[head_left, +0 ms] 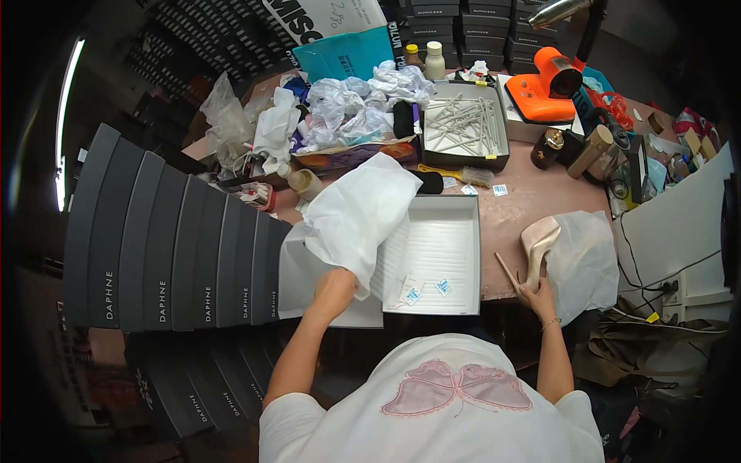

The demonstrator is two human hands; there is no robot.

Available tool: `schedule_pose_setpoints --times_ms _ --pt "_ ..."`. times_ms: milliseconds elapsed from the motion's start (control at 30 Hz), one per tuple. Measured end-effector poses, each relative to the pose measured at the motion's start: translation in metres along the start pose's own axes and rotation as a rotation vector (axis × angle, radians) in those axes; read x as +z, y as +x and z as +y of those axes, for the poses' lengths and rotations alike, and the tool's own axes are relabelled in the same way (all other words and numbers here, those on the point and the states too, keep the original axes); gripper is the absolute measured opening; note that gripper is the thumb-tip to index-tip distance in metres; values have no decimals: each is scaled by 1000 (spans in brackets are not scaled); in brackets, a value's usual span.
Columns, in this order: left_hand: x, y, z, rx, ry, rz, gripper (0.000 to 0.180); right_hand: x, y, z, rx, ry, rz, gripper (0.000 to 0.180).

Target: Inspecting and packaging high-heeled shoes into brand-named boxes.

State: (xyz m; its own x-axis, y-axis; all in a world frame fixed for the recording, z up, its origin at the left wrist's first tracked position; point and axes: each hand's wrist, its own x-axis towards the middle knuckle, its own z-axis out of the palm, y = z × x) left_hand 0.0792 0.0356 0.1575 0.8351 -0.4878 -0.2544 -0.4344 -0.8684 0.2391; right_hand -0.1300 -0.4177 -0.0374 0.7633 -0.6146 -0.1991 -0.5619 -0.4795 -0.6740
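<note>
My left hand [336,284] grips a sheet of white tissue paper [361,212] and holds it over the left edge of an open white shoe box [446,255]. Small blue and white packets [429,291] lie in the box's near part. My right hand [535,295] holds a pale pink high-heeled shoe [539,243] by its heel end at the table's front edge. The shoe rests on another white tissue sheet [583,258], and a thin wooden stick [506,272] lies just left of it.
A stack of dark grey shoe boxes [166,239] stands at my left. A dark tray of white sticks [464,123], crumpled plastic bags [347,108], an orange tool [546,86], bottles [434,59] and cans fill the table's far side. Cables [644,274] hang at the right.
</note>
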Motion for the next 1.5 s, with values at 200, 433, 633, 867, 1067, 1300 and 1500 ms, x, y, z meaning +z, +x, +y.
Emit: schedule_pose_setpoints --times_ms 200,433,633,867,1067,1300,1500 --pt "-71 49 53 119 -414 843 13 21 -4 6 -50 -139 154 45" --pt "74 63 148 839 -252 -188 11 13 0 -9 -147 97 -12 57" --pt "26 23 91 294 -424 260 12 49 -8 -8 -39 83 75 76" --pt "13 -1 70 -47 -489 418 13 2 0 -22 316 937 -203 58" --pt "11 24 77 101 -417 620 14 -125 -58 -125 27 1286 -725 80" --pt "-45 57 126 353 -797 678 9 -151 -70 -205 -166 675 -1253 75" --pt "-61 34 100 539 -746 412 12 -61 -65 -185 30 987 -932 55"
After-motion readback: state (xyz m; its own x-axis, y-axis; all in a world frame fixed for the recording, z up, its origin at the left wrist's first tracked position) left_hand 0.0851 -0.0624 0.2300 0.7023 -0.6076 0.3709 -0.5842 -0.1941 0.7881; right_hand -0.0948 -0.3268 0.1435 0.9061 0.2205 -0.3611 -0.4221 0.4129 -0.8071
